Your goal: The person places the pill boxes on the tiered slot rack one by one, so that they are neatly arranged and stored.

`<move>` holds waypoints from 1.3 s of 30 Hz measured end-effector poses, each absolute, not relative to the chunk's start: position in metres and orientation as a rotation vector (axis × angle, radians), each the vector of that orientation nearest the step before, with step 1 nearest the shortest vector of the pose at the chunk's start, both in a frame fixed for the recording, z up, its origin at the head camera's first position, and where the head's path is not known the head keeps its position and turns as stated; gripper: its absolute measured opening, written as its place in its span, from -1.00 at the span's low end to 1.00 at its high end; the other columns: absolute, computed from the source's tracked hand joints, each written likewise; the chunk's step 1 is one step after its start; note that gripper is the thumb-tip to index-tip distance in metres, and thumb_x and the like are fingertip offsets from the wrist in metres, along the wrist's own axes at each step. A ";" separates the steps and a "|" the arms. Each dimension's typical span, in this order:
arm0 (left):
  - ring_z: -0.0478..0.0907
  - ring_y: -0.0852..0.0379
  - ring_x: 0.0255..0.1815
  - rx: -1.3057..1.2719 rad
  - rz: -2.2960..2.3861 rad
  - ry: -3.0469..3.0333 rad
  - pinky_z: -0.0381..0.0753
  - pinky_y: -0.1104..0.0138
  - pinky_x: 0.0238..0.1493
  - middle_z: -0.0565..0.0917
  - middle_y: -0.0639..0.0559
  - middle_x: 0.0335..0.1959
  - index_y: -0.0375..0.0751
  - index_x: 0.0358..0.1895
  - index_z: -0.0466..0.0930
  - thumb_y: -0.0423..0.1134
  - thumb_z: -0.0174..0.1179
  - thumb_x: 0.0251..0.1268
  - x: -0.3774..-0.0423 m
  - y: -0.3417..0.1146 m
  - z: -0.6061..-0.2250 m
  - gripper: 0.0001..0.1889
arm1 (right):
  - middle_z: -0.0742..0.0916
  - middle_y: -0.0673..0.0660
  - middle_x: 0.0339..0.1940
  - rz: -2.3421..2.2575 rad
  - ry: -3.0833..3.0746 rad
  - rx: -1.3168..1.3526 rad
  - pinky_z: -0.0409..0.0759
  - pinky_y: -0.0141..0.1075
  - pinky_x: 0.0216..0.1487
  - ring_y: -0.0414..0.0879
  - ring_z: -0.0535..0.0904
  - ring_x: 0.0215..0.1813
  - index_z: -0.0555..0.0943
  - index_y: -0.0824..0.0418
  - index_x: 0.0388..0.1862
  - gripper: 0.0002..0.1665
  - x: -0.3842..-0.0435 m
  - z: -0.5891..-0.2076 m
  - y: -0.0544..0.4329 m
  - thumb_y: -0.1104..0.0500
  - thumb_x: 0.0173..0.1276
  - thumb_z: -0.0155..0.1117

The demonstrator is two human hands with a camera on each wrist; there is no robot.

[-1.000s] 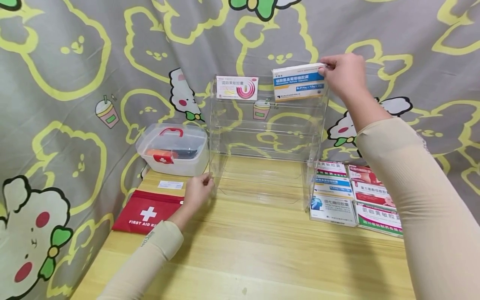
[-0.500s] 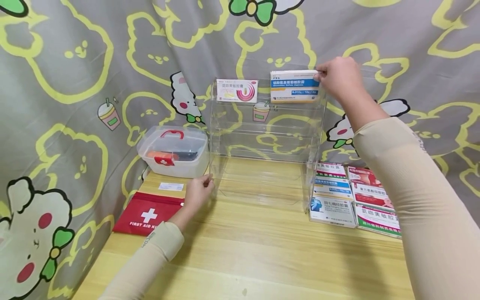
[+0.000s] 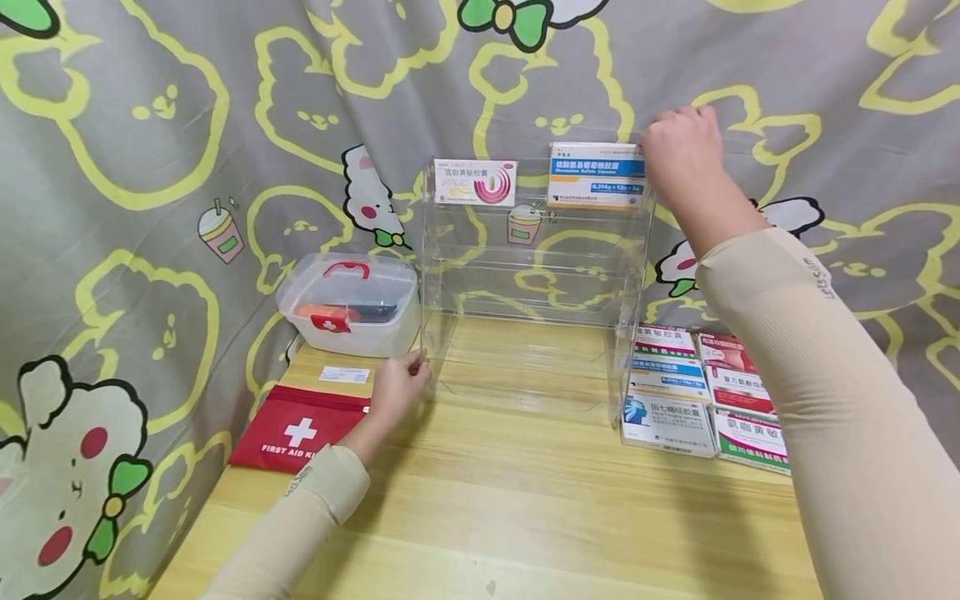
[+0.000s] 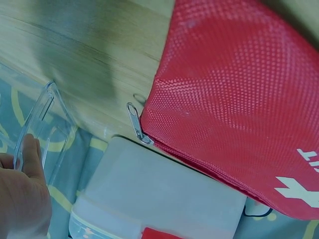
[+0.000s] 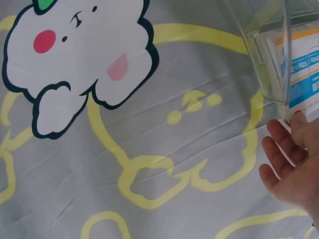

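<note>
Blue-and-white cardboard box [image 3: 596, 177] looks light, crushable — grip ends; left fingers [image 4: 32, 157] pinch clear plastic tiered rack [image 3: 525, 268], right fingers [image 5: 274, 155] — can't tell.

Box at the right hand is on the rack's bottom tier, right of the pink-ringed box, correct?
Not the bottom: the head view shows the box at the right hand on the rack's top tier, right of the pink-ringed box.

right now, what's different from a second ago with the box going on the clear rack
The blue-and-white glucosamine sulfate capsules box has levelled, its raised right end lowered, at the top tier's right side on the clear rack. The right hand remains at its right edge; any release is unclear. Unchanged: left hand on the rack's left side, pink-swirl capsule box.
</note>
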State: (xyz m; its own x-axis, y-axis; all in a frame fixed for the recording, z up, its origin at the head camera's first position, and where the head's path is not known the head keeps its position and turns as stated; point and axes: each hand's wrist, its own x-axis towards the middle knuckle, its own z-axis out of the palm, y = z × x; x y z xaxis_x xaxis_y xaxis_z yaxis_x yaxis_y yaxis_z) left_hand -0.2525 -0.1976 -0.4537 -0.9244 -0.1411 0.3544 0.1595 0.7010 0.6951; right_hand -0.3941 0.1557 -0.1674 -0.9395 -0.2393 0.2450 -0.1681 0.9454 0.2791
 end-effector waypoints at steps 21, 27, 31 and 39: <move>0.65 0.01 -0.35 -0.035 -1.109 -2.517 0.66 0.24 -0.31 0.72 -0.24 -0.31 -0.42 -0.10 0.66 -0.41 0.15 0.15 -0.250 -0.192 -0.449 -0.74 | 0.07 0.40 0.47 -0.233 -2.994 0.495 -0.20 0.23 0.37 0.38 -0.04 0.41 -0.22 0.29 0.50 0.08 -0.368 -0.161 0.173 -0.44 0.33 -0.32; 0.64 0.01 -0.32 -0.002 -1.138 -2.540 0.65 0.24 -0.29 0.72 -0.24 -0.28 -0.42 -0.07 0.64 -0.40 0.14 0.15 -0.246 -0.194 -0.448 -0.72 | 0.20 0.38 0.43 -0.206 -2.875 0.644 -0.16 0.22 0.38 0.34 -0.01 0.42 0.17 0.23 0.44 -0.13 -0.355 -0.155 0.184 -0.34 0.40 -0.24; 0.64 -0.01 -0.31 0.021 -1.130 -2.543 0.65 0.21 -0.27 0.71 -0.26 -0.27 -0.43 -0.07 0.64 -0.40 0.14 0.15 -0.245 -0.197 -0.447 -0.72 | 0.38 0.40 0.30 -0.123 -2.828 0.638 -0.01 0.26 0.31 0.36 0.14 0.33 0.44 0.26 0.25 -0.37 -0.355 -0.155 0.206 -0.15 0.46 -0.18; 0.65 -0.02 -0.29 -0.002 -1.079 -2.566 0.65 0.18 -0.23 0.72 -0.24 -0.27 -0.40 -0.07 0.65 -0.39 0.15 0.17 -0.247 -0.198 -0.447 -0.73 | 0.46 0.47 0.22 0.171 -2.944 0.455 0.16 0.30 0.19 0.43 0.26 0.22 0.44 0.38 0.21 -0.37 -0.342 -0.191 0.275 -0.09 0.47 -0.20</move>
